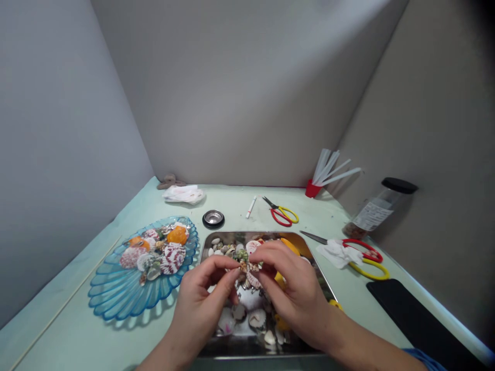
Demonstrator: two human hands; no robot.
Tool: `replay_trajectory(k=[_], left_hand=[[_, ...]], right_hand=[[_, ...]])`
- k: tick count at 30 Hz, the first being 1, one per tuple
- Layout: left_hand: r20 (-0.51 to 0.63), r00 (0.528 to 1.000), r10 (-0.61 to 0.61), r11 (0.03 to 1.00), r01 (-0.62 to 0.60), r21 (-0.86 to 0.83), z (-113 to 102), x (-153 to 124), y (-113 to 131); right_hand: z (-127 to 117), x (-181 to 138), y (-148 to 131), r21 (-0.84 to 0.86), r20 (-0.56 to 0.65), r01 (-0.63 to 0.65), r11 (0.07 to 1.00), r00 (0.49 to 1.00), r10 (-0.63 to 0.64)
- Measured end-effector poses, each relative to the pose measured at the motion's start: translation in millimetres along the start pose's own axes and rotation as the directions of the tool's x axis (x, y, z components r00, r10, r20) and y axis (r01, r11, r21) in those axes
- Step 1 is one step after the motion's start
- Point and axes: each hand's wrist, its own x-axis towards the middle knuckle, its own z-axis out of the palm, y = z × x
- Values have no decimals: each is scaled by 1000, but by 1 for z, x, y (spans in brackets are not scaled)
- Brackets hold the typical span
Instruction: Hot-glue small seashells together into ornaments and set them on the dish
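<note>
Over a metal tray [325, 288] of shells, my left hand [211, 288] and my right hand [292, 288] come together with fingertips pinched. Between them is a small cluster of shells [247, 266], greenish and brown-speckled, partly covered by the fingers. Both hands are closed on it, the left at its left side and the right at its right side. Just below, a pink-and-white scallop shell [253, 280] shows; whether it belongs to the cluster I cannot tell. The tray also holds pale snail shells, white pebbles and yellow pieces, partly hidden under my hands.
On the left stands a blue shell-shaped dish [127, 301] with scallop shells. Behind the tray lie a round metal lid [213, 219], a white stick [251, 207] and small scissors [281, 211]. To the right are larger scissors [371, 257], a tilted jar [377, 208] and a red cup [313, 189].
</note>
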Motion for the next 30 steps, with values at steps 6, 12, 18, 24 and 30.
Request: replay_trajectory(k=[6,12,18,24,30], left_hand=[[-12,997,-81,994,80,-71,0,2,3],[-33,991,-131,984,126,-126,0,3,9],[-3,996,-93,989,92,-115,-1,2,2],[41,999,-3,999,4,-45,-1,-1,-1],[39,999,15,1000,-15,-5,0,-1,1]], right_hand=[[3,0,-2,53,-13,-130,990,991,131],[0,4,-4,80,85,-349,934,936,343],[-1,7,-5,304,216,-566,767,825,523],[-1,10,-10,476,352,-687,549,721,597],[-1,9,-11,547,392,-712,441,683,616]])
